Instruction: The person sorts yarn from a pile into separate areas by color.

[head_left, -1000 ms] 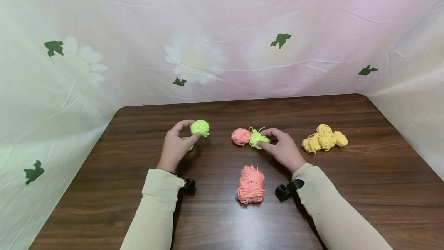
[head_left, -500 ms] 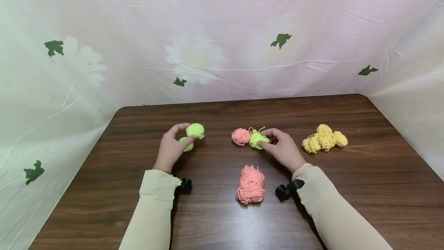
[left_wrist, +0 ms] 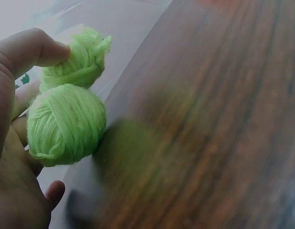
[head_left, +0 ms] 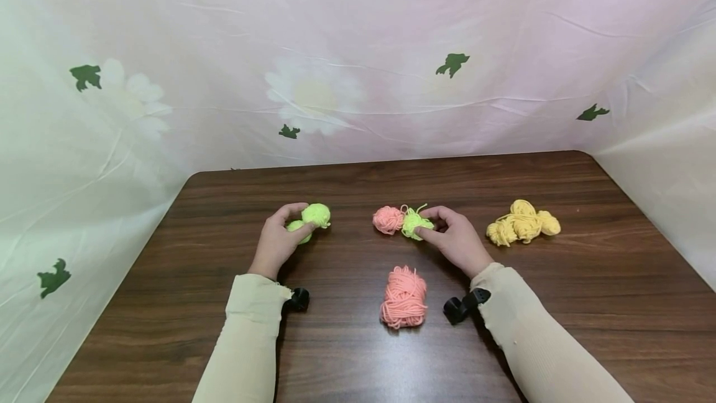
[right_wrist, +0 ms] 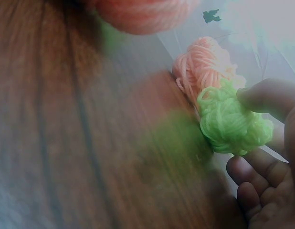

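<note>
Between thumb and fingers, my left hand [head_left: 274,242] pinches a bright green yarn ball [head_left: 316,215]. Right against it is a second green yarn ball [left_wrist: 66,126], closer to the palm in the left wrist view and partly hidden by the thumb in the head view. My right hand [head_left: 455,242] grips a looser green yarn ball [head_left: 414,222] with stray strands, thumb on its near side. Touching that ball on the left is a small pink yarn ball [head_left: 387,220]. In the right wrist view, the green yarn [right_wrist: 228,119] shows at the thumb tip.
A larger pink yarn skein [head_left: 404,298] lies nearer, between the forearms. Several yellow yarn balls [head_left: 523,224] sit clustered right of my right hand. The dark wooden table [head_left: 347,365] ends at the back and sides against a flowered cloth [head_left: 369,79].
My left hand has moved left and lower with its green ball, bringing it against the other green ball. The right hand and its yarn have stayed in place.
</note>
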